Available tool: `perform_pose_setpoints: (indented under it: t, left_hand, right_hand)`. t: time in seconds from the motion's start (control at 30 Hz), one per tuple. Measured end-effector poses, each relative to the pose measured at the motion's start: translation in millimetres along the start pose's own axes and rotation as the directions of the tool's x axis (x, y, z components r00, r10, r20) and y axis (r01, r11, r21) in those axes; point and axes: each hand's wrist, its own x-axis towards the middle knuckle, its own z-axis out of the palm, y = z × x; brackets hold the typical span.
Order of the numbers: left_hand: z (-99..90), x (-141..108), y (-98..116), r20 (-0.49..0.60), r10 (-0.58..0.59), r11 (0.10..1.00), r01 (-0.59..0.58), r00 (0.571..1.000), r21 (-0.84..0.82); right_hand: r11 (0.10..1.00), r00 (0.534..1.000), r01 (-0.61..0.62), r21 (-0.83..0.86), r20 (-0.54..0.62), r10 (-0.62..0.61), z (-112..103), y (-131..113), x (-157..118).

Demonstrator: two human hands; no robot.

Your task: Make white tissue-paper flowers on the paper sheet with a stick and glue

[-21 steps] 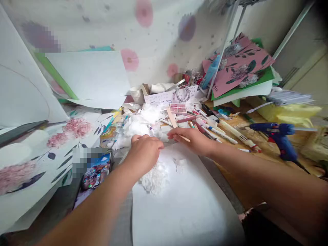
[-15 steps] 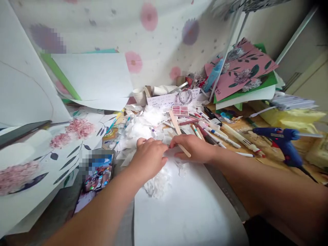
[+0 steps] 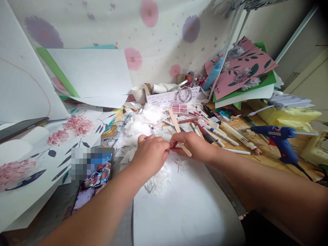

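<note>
My left hand [image 3: 152,152] and my right hand [image 3: 191,145] meet over the top of a white sheet [image 3: 189,208], fingertips pinched together. What lies between the fingertips is hidden. A wooden craft stick [image 3: 185,149] is tucked in my right hand, its rounded end poking out over the knuckles toward me. Below my left hand, a ruffled cluster of white paper petals [image 3: 156,183] sits on the sheet. A clear, shiny blob, perhaps glue [image 3: 181,167], lies on the sheet just under my right hand.
Torn white paper pieces [image 3: 138,124] pile up behind my hands. Pens and markers [image 3: 217,131] are strewn to the right, near a blue glue gun [image 3: 280,138]. A phone [image 3: 94,177] lies left, beside a sheet with pink paper flowers [image 3: 78,125]. Another craft stick [image 3: 174,120] lies behind.
My hands have drawn closer together, and my left fingers have curled in to meet the right fingertips. The view has shifted slightly. The craft stick stays in my right hand.
</note>
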Motion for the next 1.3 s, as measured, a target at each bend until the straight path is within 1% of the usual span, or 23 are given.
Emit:
perform_pose_setpoints:
  t: [0.07,0.1,0.2,0.27,0.37,0.47,0.53,0.67,0.77,1.03,1.3]
  left_hand:
    - [-2.5,-1,3,0.019,0.012,1.0,-0.012,1.0,-0.011]
    - [-3.5,-2,4,0.034,0.021,1.0,-0.02,0.999,-0.018]
    - [-5.0,-6,8,0.077,0.049,0.998,-0.047,0.996,-0.036]
    - [-5.1,-8,11,0.094,0.059,0.998,-0.056,0.994,-0.043]
    - [-4.9,-10,13,0.113,0.059,0.997,-0.055,0.992,-0.046]
    - [-4.4,-11,15,0.137,0.074,0.997,-0.069,0.988,-0.041]
    - [-3.5,-11,16,0.149,0.095,0.995,-0.091,0.984,-0.038]
    - [-1.0,-11,17,0.157,0.12,0.993,-0.117,0.98,-0.031]
    - [0.0,-11,18,0.158,0.125,0.992,-0.122,0.979,-0.029]
    - [3.3,-12,21,0.125,0.125,0.992,-0.123,0.984,-0.019]
    - [6.6,-10,22,0.106,0.114,0.993,-0.114,0.988,-0.006]
  right_hand:
    - [0.998,1.0,-0.019,0.067,-0.024,0.02,-5,1,-6]
    - [0.99,0.998,-0.038,0.132,-0.037,0.043,-8,1,-9]
    - [0.921,0.991,-0.116,0.371,-0.023,0.134,-22,-4,-18]
    - [0.889,0.985,-0.149,0.433,-0.014,0.172,-31,-9,-23]
    - [0.904,0.979,-0.155,0.398,-0.06,0.195,-35,-15,-27]
    - [0.906,0.973,-0.181,0.382,-0.062,0.221,-29,-16,-26]
    - [0.916,0.973,-0.199,0.349,-0.044,0.228,-22,-15,-24]
    - [0.929,0.964,-0.262,0.261,0.036,0.262,-13,-15,-19]
    - [0.92,0.954,-0.3,0.254,0.064,0.293,-10,-16,-16]
    - [0.931,0.956,-0.292,0.218,0.1,0.277,-7,-14,-11]
    - [0.945,0.959,-0.275,0.178,0.128,0.254,-10,-14,-10]
